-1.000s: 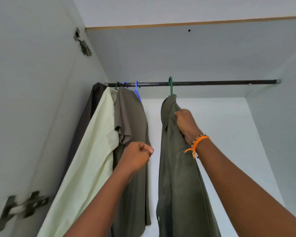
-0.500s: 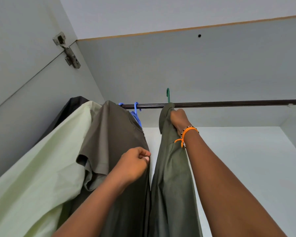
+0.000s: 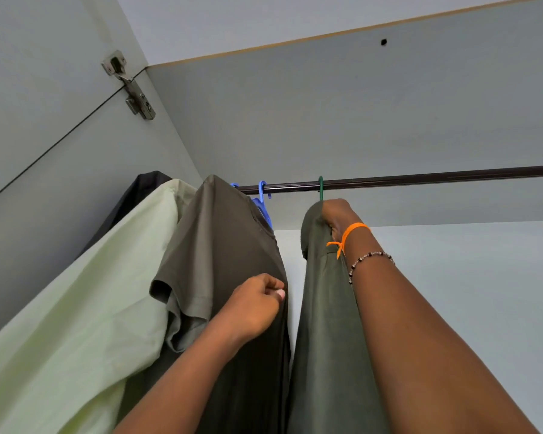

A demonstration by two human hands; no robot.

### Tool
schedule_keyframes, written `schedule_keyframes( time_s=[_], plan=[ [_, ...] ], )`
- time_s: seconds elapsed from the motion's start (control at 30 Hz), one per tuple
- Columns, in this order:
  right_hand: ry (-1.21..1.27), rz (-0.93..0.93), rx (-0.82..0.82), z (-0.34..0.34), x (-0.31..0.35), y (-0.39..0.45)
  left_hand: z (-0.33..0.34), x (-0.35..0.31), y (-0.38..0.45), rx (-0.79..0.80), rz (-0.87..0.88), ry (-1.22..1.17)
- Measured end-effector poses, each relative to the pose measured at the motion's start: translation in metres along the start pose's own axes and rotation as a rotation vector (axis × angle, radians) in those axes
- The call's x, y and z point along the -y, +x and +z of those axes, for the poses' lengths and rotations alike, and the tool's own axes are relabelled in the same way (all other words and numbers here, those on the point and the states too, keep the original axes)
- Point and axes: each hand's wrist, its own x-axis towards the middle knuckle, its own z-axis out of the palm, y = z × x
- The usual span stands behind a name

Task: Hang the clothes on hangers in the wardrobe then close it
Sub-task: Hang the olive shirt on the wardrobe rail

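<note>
A dark rail (image 3: 420, 180) crosses the wardrobe near its top. An olive green shirt (image 3: 323, 339) hangs from it on a green hanger (image 3: 320, 187). My right hand (image 3: 336, 214) grips this shirt at the collar, just under the hook. Left of it a brown-grey T-shirt (image 3: 220, 252) hangs on a blue hanger (image 3: 262, 202). My left hand (image 3: 254, 305) is curled into a fist against the T-shirt's right edge; whether it pinches the cloth I cannot tell. Further left hang a pale green garment (image 3: 85, 324) and a black one (image 3: 138, 195).
The wardrobe's left wall carries a metal hinge (image 3: 129, 86) near the top. The rail right of the green hanger is bare. The back wall (image 3: 452, 292) and the top panel (image 3: 326, 114) are pale grey.
The view has moved closer and tilted upward. My right hand has risen with the olive shirt's collar toward the rail. My left hand stays by the T-shirt's edge.
</note>
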Motion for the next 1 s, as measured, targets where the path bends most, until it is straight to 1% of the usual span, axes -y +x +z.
schedule_keyframes(
  time_s=[0.1, 0.17, 0.23, 0.3, 0.37, 0.43, 0.47, 0.53, 0.6, 0.63, 0.7, 0.77, 0.87, 0.93, 1.0],
  plan=[
    [0.018, 0.011, 0.058, 0.008, 0.0, -0.01, -0.013, -0.012, -0.011, -0.014, -0.017, -0.048],
    [0.115, 0.02, 0.101, 0.021, 0.004, -0.024, -0.017, -0.018, -0.021, 0.059, -0.053, -0.081],
    [0.224, 0.048, 0.151, 0.034, 0.012, -0.038, -0.015, -0.019, -0.033, 0.171, -0.084, -0.145],
    [0.328, 0.074, 0.217, 0.045, 0.016, -0.054, -0.011, -0.01, -0.039, 0.215, -0.094, -0.153],
    [0.419, 0.046, 0.259, 0.053, 0.008, -0.078, -0.009, 0.007, -0.046, 0.173, -0.076, -0.041],
    [0.429, -0.074, 0.269, 0.062, -0.016, -0.11, -0.005, 0.025, -0.057, 0.067, -0.064, 0.052],
    [0.392, -0.12, 0.264, 0.066, -0.032, -0.133, -0.004, 0.035, -0.065, 0.017, -0.071, 0.042],
    [0.297, -0.133, 0.248, 0.071, -0.066, -0.182, -0.001, 0.052, -0.088, -0.047, -0.111, -0.02],
    [0.213, -0.121, 0.31, 0.072, -0.1, -0.234, 0.001, 0.064, -0.119, -0.076, -0.125, 0.005],
    [0.18, -0.101, 0.346, 0.071, -0.114, -0.257, 0.0, 0.067, -0.135, -0.089, -0.12, 0.03],
    [0.151, -0.016, 0.407, 0.063, -0.132, -0.302, -0.003, 0.072, -0.17, -0.08, -0.157, -0.011],
    [0.155, 0.095, 0.43, 0.053, -0.144, -0.342, -0.006, 0.077, -0.205, -0.042, -0.245, -0.045],
    [0.124, 0.261, 0.503, 0.042, -0.156, -0.402, -0.011, 0.08, -0.262, 0.0, -0.368, -0.011],
    [0.035, 0.374, 0.577, 0.035, -0.157, -0.442, -0.019, 0.073, -0.299, 0.037, -0.474, 0.029],
    [-0.036, 0.416, 0.575, 0.028, -0.152, -0.477, -0.03, 0.064, -0.332, 0.025, -0.58, 0.063]
  ],
)
